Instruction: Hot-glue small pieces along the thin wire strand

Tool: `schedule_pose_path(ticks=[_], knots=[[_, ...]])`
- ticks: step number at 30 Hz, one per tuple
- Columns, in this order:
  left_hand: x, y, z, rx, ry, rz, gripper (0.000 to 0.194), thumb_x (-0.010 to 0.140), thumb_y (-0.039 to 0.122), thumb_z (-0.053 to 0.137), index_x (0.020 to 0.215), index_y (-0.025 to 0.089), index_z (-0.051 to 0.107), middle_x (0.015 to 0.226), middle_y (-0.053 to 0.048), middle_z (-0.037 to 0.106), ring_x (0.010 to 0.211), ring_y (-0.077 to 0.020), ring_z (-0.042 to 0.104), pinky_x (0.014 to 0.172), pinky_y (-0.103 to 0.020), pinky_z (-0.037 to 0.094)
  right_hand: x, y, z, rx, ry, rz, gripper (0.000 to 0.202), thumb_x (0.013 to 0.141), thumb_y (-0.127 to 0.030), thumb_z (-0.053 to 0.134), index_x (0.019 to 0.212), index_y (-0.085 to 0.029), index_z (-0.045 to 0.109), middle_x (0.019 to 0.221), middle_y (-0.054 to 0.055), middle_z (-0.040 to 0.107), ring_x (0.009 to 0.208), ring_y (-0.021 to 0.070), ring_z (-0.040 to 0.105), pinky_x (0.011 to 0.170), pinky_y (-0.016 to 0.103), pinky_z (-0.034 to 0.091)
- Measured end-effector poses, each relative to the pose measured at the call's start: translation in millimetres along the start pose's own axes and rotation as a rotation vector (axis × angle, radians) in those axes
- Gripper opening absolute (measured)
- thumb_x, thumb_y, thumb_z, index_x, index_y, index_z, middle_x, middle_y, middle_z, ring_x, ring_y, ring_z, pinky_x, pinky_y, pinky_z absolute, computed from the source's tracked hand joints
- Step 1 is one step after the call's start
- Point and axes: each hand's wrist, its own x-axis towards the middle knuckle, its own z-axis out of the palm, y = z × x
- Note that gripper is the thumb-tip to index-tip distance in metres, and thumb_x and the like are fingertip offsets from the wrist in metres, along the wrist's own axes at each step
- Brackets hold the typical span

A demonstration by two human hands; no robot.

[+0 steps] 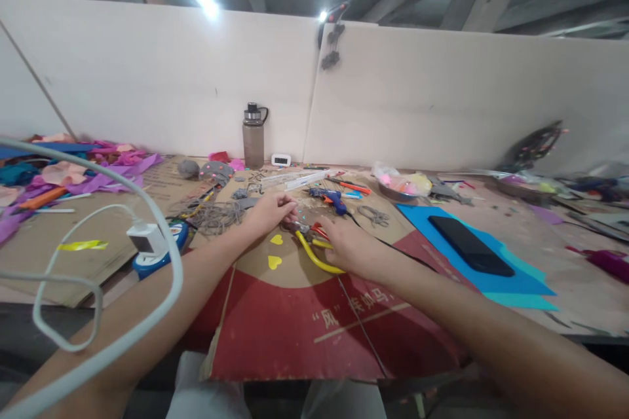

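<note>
My left hand [274, 211] is closed in a pinch above the cardboard; whatever its fingertips hold is too small to make out. My right hand [346, 243] is closed on pliers, whose jaws and red grip [319, 231] show past the fingers, pointing towards my left hand. Long yellow handles [314, 260] curve beneath that hand; I cannot tell whether they belong to the same tool. Two yellow paper hearts [274, 262] lie on the cardboard [295, 278] in front of my left wrist. Beyond the hands lies a blue glue gun [335, 200], its cord running right.
Grey yarn [216, 217] is heaped to the left. A bottle [253, 141] and a small clock [281, 160] stand by the white partition. A black phone [469, 245] rests on blue sheets [515, 288] at right. White cables [162, 222] loop across the left foreground.
</note>
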Motion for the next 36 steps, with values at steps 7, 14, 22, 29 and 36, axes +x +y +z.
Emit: schedule_pose_path(ticks=[7, 14, 22, 29, 36], knots=[[0.6, 3.1, -3.3, -0.101, 0.016, -0.093, 0.015, 0.078, 0.025, 0.067, 0.073, 0.013, 0.06, 0.066, -0.004, 0.068, 0.054, -0.0114, 0.064, 0.054, -0.022, 0.051, -25.9, 24.6, -25.4, -0.044, -0.152, 0.0, 0.059, 0.071, -0.016, 0.06, 0.128, -0.027, 0.053, 0.102, 0.01, 0.067, 0.092, 0.0267, 0.063, 0.075, 0.033, 0.045], [-0.8, 14.3, -10.1, -0.35, -0.019, -0.142, 0.019, 0.075, 0.027, 0.071, 0.072, 0.011, 0.061, 0.067, -0.005, 0.067, 0.057, -0.0113, 0.065, 0.058, -0.023, 0.053, -51.5, 50.0, -10.5, 0.215, 0.11, -0.055, 0.064, 0.079, -0.013, 0.043, 0.141, -0.02, 0.033, 0.119, 0.016, 0.056, 0.105, 0.0238, 0.057, 0.089, 0.037, 0.045], [-3.3, 21.5, -10.2, -0.456, -0.04, -0.142, 0.014, 0.075, 0.023, 0.069, 0.077, 0.011, 0.062, 0.067, -0.004, 0.067, 0.055, -0.011, 0.063, 0.056, -0.022, 0.053, -19.5, 30.0, -1.0, 0.204, 0.23, 0.102, 0.037, 0.082, -0.032, 0.05, 0.116, -0.017, 0.053, 0.092, 0.009, 0.062, 0.076, 0.0206, 0.057, 0.073, 0.032, 0.043], [-4.0, 23.9, -9.0, -0.459, -0.049, -0.136, 0.012, 0.073, 0.021, 0.068, 0.075, 0.011, 0.06, 0.066, -0.004, 0.066, 0.053, -0.0112, 0.063, 0.055, -0.023, 0.052, -6.9, 18.9, 2.6, 0.032, 0.138, 0.117, 0.034, 0.086, -0.032, 0.048, 0.117, -0.02, 0.053, 0.09, 0.008, 0.059, 0.075, 0.0176, 0.054, 0.069, 0.027, 0.037], [-4.5, 25.6, -6.8, -0.416, -0.025, -0.14, 0.007, 0.071, 0.018, 0.064, 0.072, 0.011, 0.061, 0.064, -0.003, 0.066, 0.05, -0.0105, 0.061, 0.053, -0.023, 0.05, -1.7, 15.8, 5.8, -0.083, 0.105, 0.122, 0.036, 0.087, -0.032, 0.046, 0.121, -0.022, 0.052, 0.096, 0.009, 0.06, 0.083, 0.0205, 0.056, 0.072, 0.028, 0.037]])
